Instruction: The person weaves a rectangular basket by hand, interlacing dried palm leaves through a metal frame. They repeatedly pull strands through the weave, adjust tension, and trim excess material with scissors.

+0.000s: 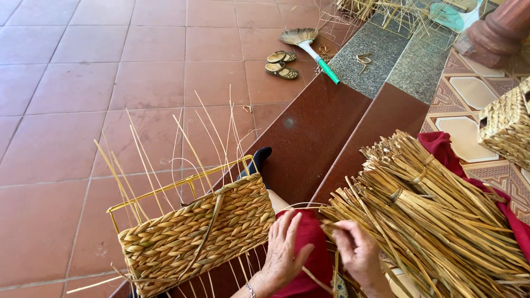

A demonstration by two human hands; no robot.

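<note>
While the half-woven basket (196, 234) leans on my lap with its yellow wire frame (176, 187) and loose upright strands poking out above the braided wall, I turn to the pile of dried straw bundles (436, 221) heaped at my right on a red cloth (441, 146). My right hand (359, 251) is curled at the near edge of that pile, fingertips pinched on what looks like a single strand, though I cannot tell exactly how many stalks are caught. My left hand (284, 248) lies open and flat, fingers spread, resting over the red fabric on my knee just beside the basket's corner, holding nothing. I judge this to be the picking of fresh weaving material, with the wall only partly built up the frame. Drawing the strand free calls for a clean pull along its length so the tied bundles stay put, and the left hand should steady the basket. Further off, a broom (309, 47) and a pair of sandals (281, 63) lie on the tiles.
</note>
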